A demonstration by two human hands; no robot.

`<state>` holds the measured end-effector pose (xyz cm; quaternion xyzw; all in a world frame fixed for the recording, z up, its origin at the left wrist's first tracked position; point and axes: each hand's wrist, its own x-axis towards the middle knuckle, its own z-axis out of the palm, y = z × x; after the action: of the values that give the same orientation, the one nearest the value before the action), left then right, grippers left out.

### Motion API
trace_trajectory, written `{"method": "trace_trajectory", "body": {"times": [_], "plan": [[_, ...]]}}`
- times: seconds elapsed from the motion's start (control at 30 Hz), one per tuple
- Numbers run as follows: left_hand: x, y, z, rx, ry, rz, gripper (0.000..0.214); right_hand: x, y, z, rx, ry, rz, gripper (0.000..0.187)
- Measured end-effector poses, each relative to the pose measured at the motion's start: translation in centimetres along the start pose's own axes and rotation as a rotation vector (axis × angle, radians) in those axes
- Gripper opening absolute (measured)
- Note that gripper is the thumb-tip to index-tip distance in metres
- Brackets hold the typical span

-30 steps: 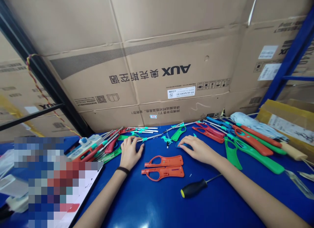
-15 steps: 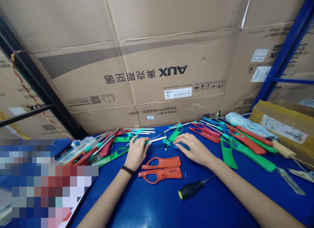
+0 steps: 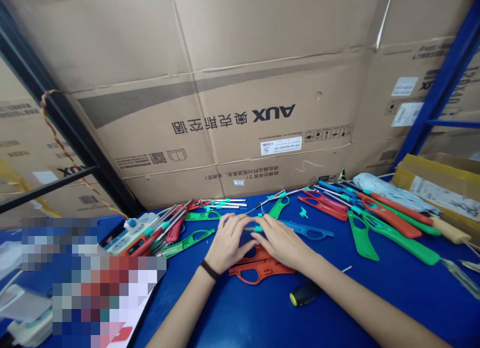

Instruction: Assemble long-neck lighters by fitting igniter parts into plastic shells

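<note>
Table, blue-topped (image 3: 225, 323), set against stacked cardboard boxes (image 3: 240, 113), with green, orange and blue plastic handles (image 3: 397, 244) along its far edge. Left hand (image 3: 228, 244) and right hand (image 3: 279, 243) together, palms down above two orange handles (image 3: 258, 273), fingertips (image 3: 240, 223) meeting at a teal-tipped metal rod (image 3: 255, 229); grip cannot be told. Screwdriver (image 3: 304, 294) just beside right forearm, toward near edge.

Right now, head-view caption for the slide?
Left hand and right hand meet at a teal-tipped metal rod above orange plastic shells on a blue workbench.
</note>
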<state>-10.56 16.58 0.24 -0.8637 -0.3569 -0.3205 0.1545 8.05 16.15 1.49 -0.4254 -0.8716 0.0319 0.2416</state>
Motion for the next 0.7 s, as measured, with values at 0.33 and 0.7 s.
{"method": "trace_trajectory", "body": {"times": [0.33, 0.7], "plan": [[-0.8, -0.6, -1.8, -0.416, 0.024, -0.423, 0.061, -1.0, 1.4, -2.1, 0.058, 0.073, 0.031, 0.028], [-1.6, 0.4, -1.8, -0.679, 0.029, -0.593, 0.043, -1.1, 1.5, -1.8, 0.037, 0.022, 0.028, 0.029]]}}
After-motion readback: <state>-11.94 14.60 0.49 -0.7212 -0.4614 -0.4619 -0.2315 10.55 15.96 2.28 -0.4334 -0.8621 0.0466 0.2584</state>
